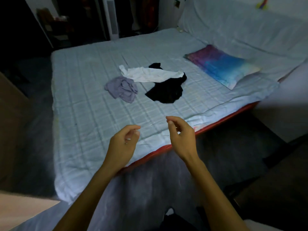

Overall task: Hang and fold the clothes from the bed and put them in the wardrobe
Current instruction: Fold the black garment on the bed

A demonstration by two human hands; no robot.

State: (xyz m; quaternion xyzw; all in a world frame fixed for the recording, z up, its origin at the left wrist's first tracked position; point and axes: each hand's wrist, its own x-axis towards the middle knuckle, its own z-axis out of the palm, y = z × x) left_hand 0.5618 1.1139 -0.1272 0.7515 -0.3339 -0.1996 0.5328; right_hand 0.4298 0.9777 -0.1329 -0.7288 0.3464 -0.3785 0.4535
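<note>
Clothes (150, 75) are lying on the bed (86, 105) while our left hand (123, 142) and right hand (181, 137) are hovering relaxed (both empty).

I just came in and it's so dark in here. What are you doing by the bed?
A person stands at the edge of the bed with the left hand and right hand held out over it, loosely curled and holding nothing. A white garment lies across a black garment, with a crumpled grey garment beside them. None is folded yet.
</note>
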